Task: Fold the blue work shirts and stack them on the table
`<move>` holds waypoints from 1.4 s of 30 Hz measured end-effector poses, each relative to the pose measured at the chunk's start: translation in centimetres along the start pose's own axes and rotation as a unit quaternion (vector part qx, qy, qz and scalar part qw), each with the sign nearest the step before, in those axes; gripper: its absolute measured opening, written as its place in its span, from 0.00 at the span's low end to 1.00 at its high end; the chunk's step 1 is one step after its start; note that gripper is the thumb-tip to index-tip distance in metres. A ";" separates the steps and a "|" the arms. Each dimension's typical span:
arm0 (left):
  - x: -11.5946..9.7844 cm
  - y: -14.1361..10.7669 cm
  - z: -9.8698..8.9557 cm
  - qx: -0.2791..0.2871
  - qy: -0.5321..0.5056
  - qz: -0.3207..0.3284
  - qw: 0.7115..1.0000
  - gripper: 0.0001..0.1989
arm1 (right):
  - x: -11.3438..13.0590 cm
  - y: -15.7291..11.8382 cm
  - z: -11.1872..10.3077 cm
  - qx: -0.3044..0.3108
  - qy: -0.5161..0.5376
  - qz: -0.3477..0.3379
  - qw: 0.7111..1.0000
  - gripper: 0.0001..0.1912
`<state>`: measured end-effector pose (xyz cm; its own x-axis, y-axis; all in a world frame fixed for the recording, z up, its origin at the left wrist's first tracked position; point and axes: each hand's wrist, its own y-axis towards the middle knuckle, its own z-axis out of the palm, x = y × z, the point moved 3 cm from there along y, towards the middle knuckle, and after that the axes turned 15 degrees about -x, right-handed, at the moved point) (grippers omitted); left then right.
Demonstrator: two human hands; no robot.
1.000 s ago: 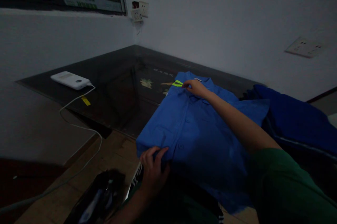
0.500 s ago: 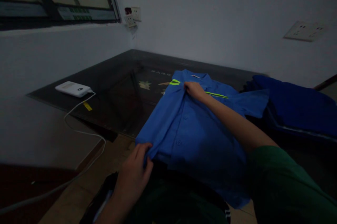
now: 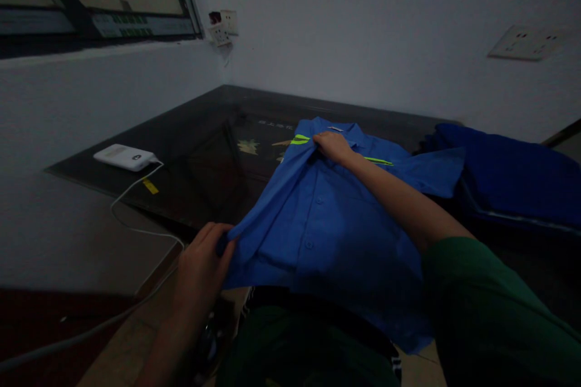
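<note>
A blue button-up shirt [image 3: 345, 217] with yellow-green stripes lies front up, its collar toward the wall and its lower part hanging over the table's near edge. My left hand [image 3: 206, 257] pinches the shirt's side at the lower left and holds that cloth stretched out. Near the chest, by the left stripe, my right hand [image 3: 332, 146] grips a fold of the same shirt. A taut ridge of cloth runs between the two hands.
The dark table [image 3: 195, 181] stands against the walls. On its left lies a white device [image 3: 123, 157] with a white cable [image 3: 136, 231] hanging down past the edge. Folded darker blue cloth [image 3: 512, 178] is piled at the right. Sockets [image 3: 524, 43] are on the wall.
My left hand has moved left and slightly up, pulling the shirt's side outward. My right hand has shifted slightly left and up, still gripping the cloth.
</note>
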<state>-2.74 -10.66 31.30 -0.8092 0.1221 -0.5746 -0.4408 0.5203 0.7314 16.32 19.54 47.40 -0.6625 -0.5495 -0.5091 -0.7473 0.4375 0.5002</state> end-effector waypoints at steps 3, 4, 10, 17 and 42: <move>-0.8 0.5 -1.4 -0.021 -0.016 0.020 0.999 0.09 | 0.5 1.0 -0.3 -0.017 -0.011 0.017 1.000 0.16; -1.3 0.4 -1.7 -0.025 -0.022 0.027 0.999 0.09 | 0.7 1.4 -0.4 -0.025 -0.013 0.022 0.999 0.16; -4.0 -2.9 -0.6 -0.012 -0.077 0.074 0.994 0.11 | 1.3 1.5 -0.4 -0.043 -0.005 0.018 0.999 0.16; -2.7 -5.5 3.1 0.042 -0.076 0.067 0.994 0.10 | 0.4 -1.5 1.6 0.033 -0.011 -0.023 0.999 0.18; 0.9 -9.8 5.7 0.014 -0.265 -0.111 0.958 0.05 | -1.0 -3.1 3.6 -0.019 0.146 -0.078 0.986 0.28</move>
<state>3.10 -10.81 21.55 -0.3829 0.4143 -0.8257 -0.5622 0.6048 0.5641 19.12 21.26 43.86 -0.4923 -0.7917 -0.3616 -0.8327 0.3075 0.4605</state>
